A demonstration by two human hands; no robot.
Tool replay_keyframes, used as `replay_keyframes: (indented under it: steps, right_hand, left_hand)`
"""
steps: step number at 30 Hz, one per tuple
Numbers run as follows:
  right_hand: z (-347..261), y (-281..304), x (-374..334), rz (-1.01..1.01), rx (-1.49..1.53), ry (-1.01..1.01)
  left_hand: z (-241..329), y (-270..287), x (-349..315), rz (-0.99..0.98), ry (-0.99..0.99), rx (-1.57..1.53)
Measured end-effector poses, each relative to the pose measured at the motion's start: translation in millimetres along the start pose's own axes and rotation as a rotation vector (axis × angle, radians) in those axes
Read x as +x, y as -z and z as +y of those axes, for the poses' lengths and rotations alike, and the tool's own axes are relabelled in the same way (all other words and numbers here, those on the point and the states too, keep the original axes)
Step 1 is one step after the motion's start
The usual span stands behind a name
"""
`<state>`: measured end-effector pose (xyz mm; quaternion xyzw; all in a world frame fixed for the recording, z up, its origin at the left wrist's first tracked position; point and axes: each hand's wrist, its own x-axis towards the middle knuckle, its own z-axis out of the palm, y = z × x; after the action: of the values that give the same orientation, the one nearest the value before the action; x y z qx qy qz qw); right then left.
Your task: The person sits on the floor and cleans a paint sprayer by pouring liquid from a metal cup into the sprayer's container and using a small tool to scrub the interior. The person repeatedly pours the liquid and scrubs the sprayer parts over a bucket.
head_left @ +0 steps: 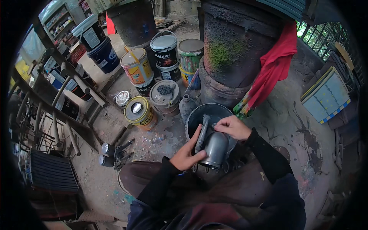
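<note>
My left hand (187, 154) holds a dark grey, shiny, dome-ended vessel (217, 147) over my lap. Its thumb presses near the vessel's open rim, and its fingers lie along a thick, rough grey bar (202, 135) that looks like a handle. At the far end of the vessel, my right hand (234, 128) has its fingertips pinched together; whatever is between them is too small to make out. Beneath and beyond both hands stands a dark bucket (218, 110). Several curved metal pieces (226, 167) show between the vessel's rim and my lap.
Paint buckets (164, 53) stand stacked ahead, with a yellow paint can (140, 112) nearer. A large dark drum (239, 46) rises behind the bucket, a red cloth (276, 63) draped beside it. Small tins (106, 160) sit at left, near a wooden rail (82, 88).
</note>
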<state>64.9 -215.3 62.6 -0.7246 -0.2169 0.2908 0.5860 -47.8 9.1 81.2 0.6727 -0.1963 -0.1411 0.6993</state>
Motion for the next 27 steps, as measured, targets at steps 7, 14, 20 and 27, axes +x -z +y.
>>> replay_keyframes:
  steps: [7, 14, 20, 27]
  right_hand:
    - [-24, -2, -6, 0.180, -0.421, 0.134]
    - [-20, -4, -13, 0.293, -0.820, 0.461]
    - [22, 0, 12, 0.211, -0.347, 0.328]
    - [5, -24, -5, 0.416, -0.598, 0.291]
  left_hand:
    - [-1, -10, 10, 0.184, 0.096, 0.319]
    - [-11, -24, 14, 0.254, -0.009, 0.364]
    - [-16, -30, 18, 0.281, -0.047, 0.447]
    - [-21, -31, 14, 0.304, -0.003, 0.466]
